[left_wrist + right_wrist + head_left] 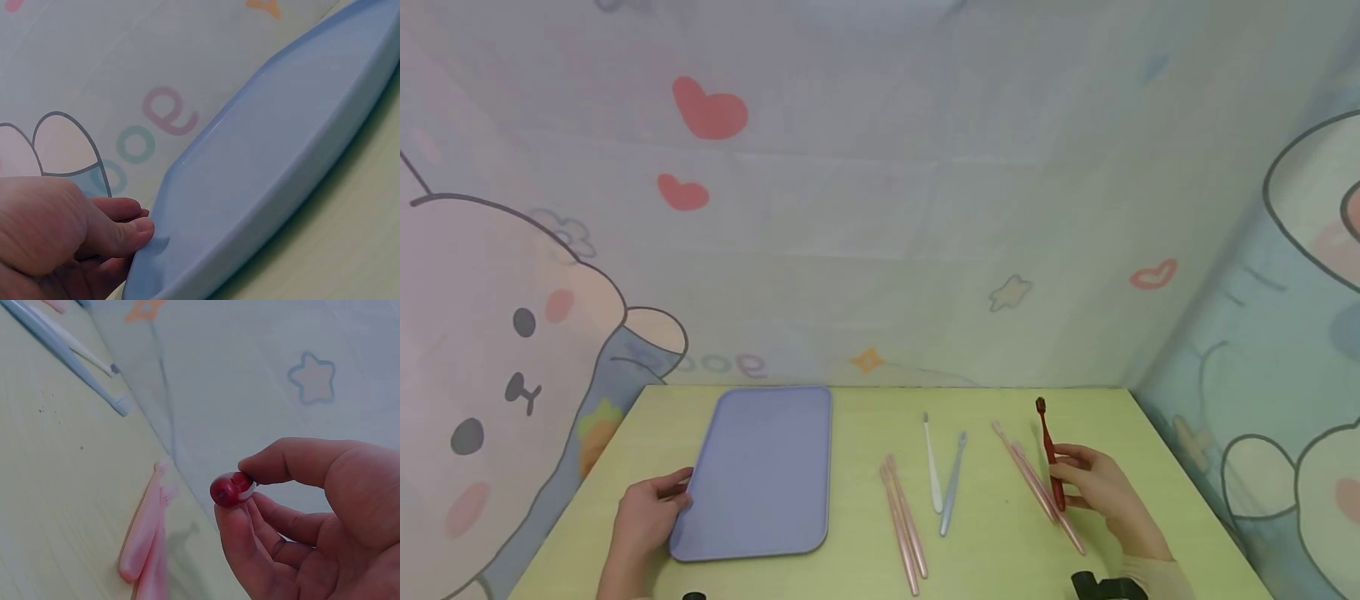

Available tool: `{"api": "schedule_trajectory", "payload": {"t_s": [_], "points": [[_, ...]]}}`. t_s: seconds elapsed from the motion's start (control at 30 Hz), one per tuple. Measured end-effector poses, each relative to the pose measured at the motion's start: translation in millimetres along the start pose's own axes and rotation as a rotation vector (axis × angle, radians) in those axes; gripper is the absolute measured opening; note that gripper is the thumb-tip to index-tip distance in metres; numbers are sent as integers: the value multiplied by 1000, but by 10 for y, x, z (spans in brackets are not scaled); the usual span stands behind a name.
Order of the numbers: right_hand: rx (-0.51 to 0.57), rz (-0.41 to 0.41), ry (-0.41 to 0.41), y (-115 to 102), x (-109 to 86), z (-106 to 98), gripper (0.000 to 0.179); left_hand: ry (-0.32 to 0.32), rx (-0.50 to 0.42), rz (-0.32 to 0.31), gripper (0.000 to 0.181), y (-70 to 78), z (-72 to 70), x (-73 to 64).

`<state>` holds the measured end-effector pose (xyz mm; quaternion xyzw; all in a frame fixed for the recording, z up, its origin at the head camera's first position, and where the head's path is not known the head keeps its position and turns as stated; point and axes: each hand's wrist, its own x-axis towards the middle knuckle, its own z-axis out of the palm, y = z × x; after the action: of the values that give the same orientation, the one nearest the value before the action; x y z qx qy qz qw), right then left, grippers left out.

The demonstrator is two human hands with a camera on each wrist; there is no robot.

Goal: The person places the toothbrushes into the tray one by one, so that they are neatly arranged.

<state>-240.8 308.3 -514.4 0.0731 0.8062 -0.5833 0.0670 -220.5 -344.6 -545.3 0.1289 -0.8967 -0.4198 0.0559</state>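
At the left, my left hand (643, 514) grips the left rim of a flat blue-lavender tray (760, 471), its thumb over the edge; the left wrist view shows the tray's bare inside. Over on the right, my right hand (1105, 492) pinches a dark red toothbrush (1048, 437) by its handle, the bristle head pointing up and away. In the right wrist view the round red handle end (226, 492) faces the camera between thumb and fingers. Two pink toothbrushes (139, 544) lie on the table beside this hand, overlapping each other.
A white toothbrush (932, 467) and a blue toothbrush (953, 485) lie mid-table. Left of them, closer to the front, is another pair of pink toothbrushes (900, 521). The yellow-green table (865, 417) meets a printed cloth backdrop (887, 208) at its far edge.
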Motion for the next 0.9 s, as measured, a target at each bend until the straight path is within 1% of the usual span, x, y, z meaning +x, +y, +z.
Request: {"api": "schedule_trajectory", "payload": {"t_s": [0.33, 0.47, 0.63, 0.77, 0.9], "points": [[44, -11, 7, -6, 25, 74, 57, 9, -5, -4, 44, 5, 6, 3], [43, -10, 8, -11, 15, 92, 57, 8, 10, -1, 44, 15, 4, -8], [24, -33, 0, -27, 46, 138, 57, 3, 10, -2, 44, 27, 7, -20], [16, -58, -17, -63, 80, 259, 57, -15, 5, -1, 45, 20, -5, -15], [41, -78, -28, -158, 127, 490, 54, -35, 28, 30, 46, -11, -52, 13]]}}
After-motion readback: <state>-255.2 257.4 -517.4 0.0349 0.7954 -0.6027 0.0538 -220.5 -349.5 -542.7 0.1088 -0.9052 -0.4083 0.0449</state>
